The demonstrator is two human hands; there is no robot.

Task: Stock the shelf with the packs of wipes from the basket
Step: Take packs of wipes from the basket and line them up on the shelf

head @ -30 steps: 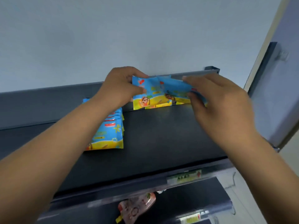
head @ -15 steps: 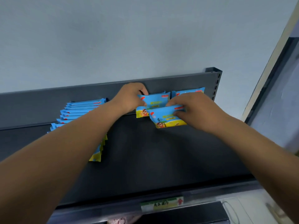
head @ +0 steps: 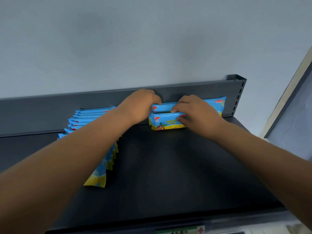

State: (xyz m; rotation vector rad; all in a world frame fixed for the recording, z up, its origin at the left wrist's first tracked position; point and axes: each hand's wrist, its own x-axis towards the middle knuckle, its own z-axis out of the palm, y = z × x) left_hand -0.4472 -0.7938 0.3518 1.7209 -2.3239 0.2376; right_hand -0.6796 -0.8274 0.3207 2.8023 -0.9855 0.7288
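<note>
Placement step: we're standing 2 packs upright at the back of the shelf (head: 168, 174), right of the row (head: 91, 115). Our left hand (head: 140, 105) curls over the rear pack (head: 217, 103); our right hand (head: 194, 112) pinches the front pack (head: 166, 122). Next, prob.: release w/o tipping them.

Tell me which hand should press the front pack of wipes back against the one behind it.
Right. The right hand grips the front pack along its top edge, while the left hand holds the rear pack at its left end.
</note>
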